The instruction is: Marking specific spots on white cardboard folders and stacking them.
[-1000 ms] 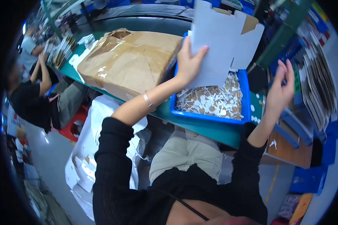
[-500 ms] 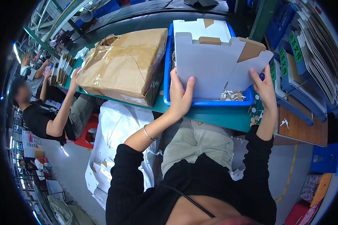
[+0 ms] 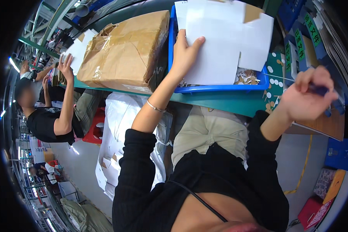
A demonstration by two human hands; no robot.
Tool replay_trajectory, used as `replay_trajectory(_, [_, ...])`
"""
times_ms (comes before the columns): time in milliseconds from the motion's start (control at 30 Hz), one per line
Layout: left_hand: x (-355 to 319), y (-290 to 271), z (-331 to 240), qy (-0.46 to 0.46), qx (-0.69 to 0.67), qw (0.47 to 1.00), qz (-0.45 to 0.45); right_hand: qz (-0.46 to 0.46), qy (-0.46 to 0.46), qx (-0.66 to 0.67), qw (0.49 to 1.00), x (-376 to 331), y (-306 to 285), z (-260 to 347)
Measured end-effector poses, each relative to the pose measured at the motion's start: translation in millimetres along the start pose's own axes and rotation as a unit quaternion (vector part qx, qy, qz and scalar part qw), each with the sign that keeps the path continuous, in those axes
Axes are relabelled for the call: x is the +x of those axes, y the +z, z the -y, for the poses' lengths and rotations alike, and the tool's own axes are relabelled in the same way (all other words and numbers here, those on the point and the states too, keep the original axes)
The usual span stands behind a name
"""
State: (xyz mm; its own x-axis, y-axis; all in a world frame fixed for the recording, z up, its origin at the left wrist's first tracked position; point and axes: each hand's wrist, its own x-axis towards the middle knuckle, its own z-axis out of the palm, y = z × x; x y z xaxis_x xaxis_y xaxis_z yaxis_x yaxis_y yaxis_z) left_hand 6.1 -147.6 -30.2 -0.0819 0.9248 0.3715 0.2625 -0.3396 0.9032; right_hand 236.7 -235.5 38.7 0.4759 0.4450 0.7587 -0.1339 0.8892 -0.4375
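A flat white die-cut cardboard sheet (image 3: pixel 228 42) with a brown flap lies over a blue plastic bin (image 3: pixel 220 89) of paper scraps. My left hand (image 3: pixel 185 52) presses on the sheet's left edge, holding it. My right hand (image 3: pixel 307 96) is off to the right of the bin, fingers curled around a small dark blue tool (image 3: pixel 319 89). The bin rests on a green table (image 3: pixel 220 102).
A large brown paper-wrapped package (image 3: pixel 123 52) sits left of the bin. A seated person in black (image 3: pixel 46 120) at the left lifts white sheets. A white bag of offcuts (image 3: pixel 118 131) stands by my knees. Stacked card and blue crates (image 3: pixel 340 154) are at the right.
My right hand let go of the sheet's right edge, moved right and now holds a small dark tool. The left hand slid up the sheet, which now lies flatter over the bin.
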Motion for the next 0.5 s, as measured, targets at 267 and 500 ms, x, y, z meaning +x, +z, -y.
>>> replay_trajectory(267, [-4.4, -4.7, 17.8, -0.078, 0.117, 0.99, -0.014, -0.003, 0.152, 0.311, 0.938, -76.0, 26.9, -34.3])
replay_trajectory(500, [-4.9, -2.8, 17.7, -0.054, 0.158, 0.986, -0.005, -0.022, 0.152, 0.322, 0.934, -100.2, 37.5, -50.7])
